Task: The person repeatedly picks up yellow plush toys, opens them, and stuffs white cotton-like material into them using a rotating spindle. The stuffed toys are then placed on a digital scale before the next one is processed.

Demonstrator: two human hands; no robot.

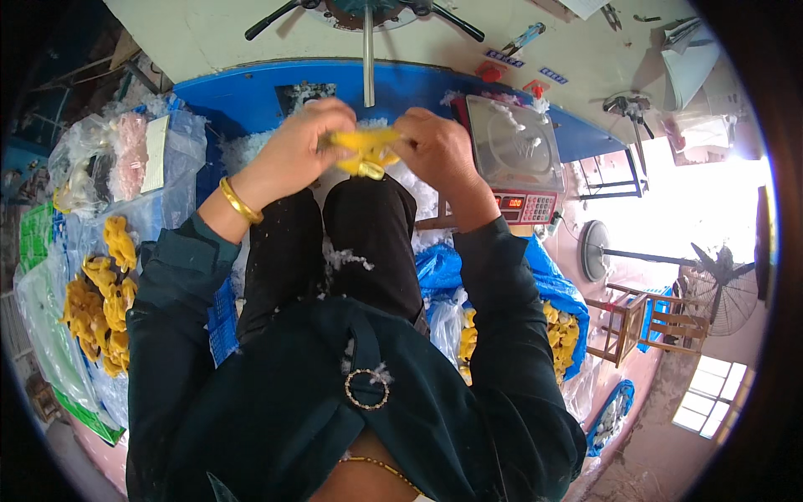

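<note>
Between my two hands is a small yellow plush piece [365, 149], with a pale patch on its lower side. My left hand [311, 140] has its fingers closed on the left end. The right hand [438, 147] pinches the other end, its fingers curled. Just beyond the plush piece, a metal tube [369, 71] points toward me from the machine. White fluffy stuffing [244, 152] lies beyond my knees, and bits of it cling to my dark trousers.
Yellow plush pieces [99, 305] lie heaped on plastic at the left. A digital scale [517, 151] stands right of my hands. At my right, a blue bag [570, 305] holds more yellow pieces. A wooden stool [615, 322] and a standing fan [721, 276] are farther right.
</note>
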